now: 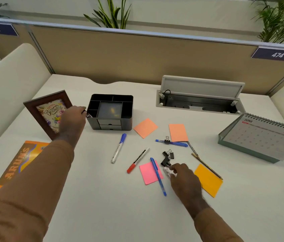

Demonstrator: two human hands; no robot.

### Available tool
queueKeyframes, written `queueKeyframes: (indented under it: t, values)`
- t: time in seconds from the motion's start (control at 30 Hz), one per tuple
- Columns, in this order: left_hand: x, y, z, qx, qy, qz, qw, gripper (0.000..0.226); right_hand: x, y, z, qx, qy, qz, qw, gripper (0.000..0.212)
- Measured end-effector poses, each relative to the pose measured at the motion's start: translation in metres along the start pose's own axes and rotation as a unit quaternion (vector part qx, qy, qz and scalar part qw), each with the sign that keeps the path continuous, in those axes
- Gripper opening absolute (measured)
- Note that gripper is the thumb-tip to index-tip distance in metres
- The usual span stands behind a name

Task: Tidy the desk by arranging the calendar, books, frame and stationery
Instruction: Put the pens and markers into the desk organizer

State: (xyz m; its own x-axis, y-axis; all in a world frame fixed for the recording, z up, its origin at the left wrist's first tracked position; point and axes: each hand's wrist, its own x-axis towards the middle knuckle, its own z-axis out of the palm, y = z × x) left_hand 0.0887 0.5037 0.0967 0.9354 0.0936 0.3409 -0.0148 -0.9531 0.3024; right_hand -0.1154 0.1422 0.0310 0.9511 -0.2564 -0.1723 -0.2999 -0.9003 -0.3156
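Observation:
My left hand (73, 119) is at the left edge of the black desk organizer (110, 110), its fingers curled round a small black-and-white item over the left compartment. Behind that hand a brown photo frame (47, 116) stands upright. An orange book (17, 165) lies flat under my left forearm. My right hand (181, 175) pinches a small white item (166, 172) beside the black binder clips (167, 156). A blue pen (158, 176) lies across a pink note (149, 173). A blue marker (119, 148), a red marker (137, 160) and a desk calendar (259, 137) are also here.
Two peach notes (145, 128) (178, 132), a yellow note (209, 180), a pencil (206, 165) and another blue pen (171, 142) lie scattered. An open cable hatch (200, 102) sits at the back right. A tan partition closes the desk's far side.

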Motion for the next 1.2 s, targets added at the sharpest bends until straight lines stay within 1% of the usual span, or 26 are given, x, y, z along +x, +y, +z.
queueKeyframes:
  t: [0.13, 0.27, 0.37, 0.47, 0.57, 0.63, 0.7, 0.77, 0.87, 0.97, 1.03, 1.13, 1.2]
  values:
    - [0.006, -0.003, 0.006, 0.050, -0.054, 0.016, 0.997, 0.024, 0.003, 0.014, -0.010, -0.009, 0.013, 0.022, 1.000, 0.033]
    - [0.012, -0.002, 0.007, 0.079, -0.070, 0.004, 0.994, 0.026, 0.004, 0.028, -0.016, 0.014, 0.020, 0.055, 0.998, 0.036]
    - [0.010, -0.001, 0.007, 0.066, -0.053, -0.017, 0.996, 0.033, 0.002, 0.038, -0.017, 0.032, 0.034, 0.060, 0.997, 0.033]
    - [0.002, 0.002, 0.007, 0.029, -0.034, -0.015, 0.999, 0.036, -0.002, 0.041, -0.017, 0.040, 0.034, 0.051, 0.997, 0.026]
    - [-0.008, 0.008, 0.007, -0.014, -0.008, -0.011, 1.000, 0.043, -0.010, 0.036, -0.012, -0.012, 0.014, 0.014, 1.000, 0.019]
    - [-0.017, 0.015, 0.005, -0.041, 0.015, 0.001, 0.999, 0.044, -0.017, 0.032, -0.005, -0.080, -0.002, -0.016, 0.997, 0.021]
    - [-0.027, 0.023, 0.002, -0.060, 0.042, 0.022, 0.997, 0.044, -0.023, 0.029, 0.003, -0.135, -0.014, -0.027, 0.990, 0.030]
    - [-0.038, 0.032, 0.000, -0.066, 0.067, 0.038, 0.995, 0.043, -0.026, 0.029, 0.010, -0.156, -0.019, -0.028, 0.987, 0.037]
    - [-0.055, 0.047, -0.004, -0.062, 0.085, 0.052, 0.993, 0.042, -0.030, 0.030, 0.017, -0.164, -0.018, -0.040, 0.986, 0.037]
    - [-0.073, 0.063, -0.006, -0.079, 0.074, 0.061, 0.992, 0.042, -0.032, 0.030, 0.016, -0.146, -0.023, -0.036, 0.988, 0.032]
    - [-0.086, 0.073, -0.004, -0.097, 0.053, 0.068, 0.991, 0.042, -0.031, 0.028, 0.012, -0.113, -0.037, -0.025, 0.993, 0.027]
    - [-0.107, 0.087, 0.000, -0.145, 0.019, 0.066, 0.987, 0.043, -0.031, 0.027, 0.005, -0.039, -0.062, -0.012, 0.997, 0.023]
    - [-0.125, 0.097, 0.005, -0.180, -0.008, 0.063, 0.982, 0.042, -0.031, 0.026, -0.002, 0.048, -0.072, -0.012, 0.996, 0.023]
